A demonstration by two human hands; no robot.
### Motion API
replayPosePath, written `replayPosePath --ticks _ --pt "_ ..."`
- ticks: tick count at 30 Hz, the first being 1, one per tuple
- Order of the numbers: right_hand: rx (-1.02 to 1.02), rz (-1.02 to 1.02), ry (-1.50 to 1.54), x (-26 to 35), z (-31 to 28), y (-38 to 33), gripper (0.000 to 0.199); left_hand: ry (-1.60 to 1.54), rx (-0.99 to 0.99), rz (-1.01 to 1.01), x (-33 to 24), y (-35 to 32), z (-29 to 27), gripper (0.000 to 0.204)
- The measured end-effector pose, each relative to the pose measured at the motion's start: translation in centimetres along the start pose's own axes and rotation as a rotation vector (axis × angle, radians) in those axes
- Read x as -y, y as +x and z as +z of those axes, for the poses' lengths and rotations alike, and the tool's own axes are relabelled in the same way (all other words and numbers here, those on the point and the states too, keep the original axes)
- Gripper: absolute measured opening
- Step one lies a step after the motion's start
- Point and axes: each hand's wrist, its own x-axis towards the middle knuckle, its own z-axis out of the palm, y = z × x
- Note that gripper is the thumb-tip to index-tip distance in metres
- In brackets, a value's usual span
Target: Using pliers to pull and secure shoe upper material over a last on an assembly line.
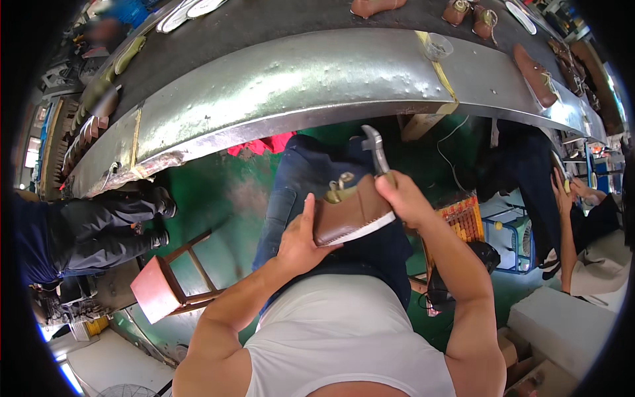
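A brown leather shoe [347,212] with a white sole edge and laces is held above my lap, tilted up to the right. My left hand [301,241] grips its left end, thumb along the side and fingers beneath. At the shoe's right end, my right hand [405,198] is closed round the handle of a hammer [378,151] with a curved metal head. The head points up and away from me, beyond the shoe. My right fingers lie against or very close to the shoe; its handle is mostly hidden in them.
A metal-edged bench [284,73] spans ahead, carrying shoes [536,76], pale soles [178,14] and a clear cup [438,47]. A stool [159,288] stands left, a woven chair [461,218] right. Co-workers sit either side: dark-trousered legs [109,228] left, an arm [567,231] right.
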Motion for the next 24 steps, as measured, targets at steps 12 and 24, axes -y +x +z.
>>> replayPosePath --ticks 12,24 --pt "0.268 -0.123 -0.152 3.0 1.6 0.6 0.031 0.329 -0.037 0.994 0.7 7.9 -5.5 0.021" --pt "0.278 -0.049 -0.148 4.4 2.3 3.2 0.033 0.223 -0.076 0.666 6.9 12.5 -2.2 0.021"
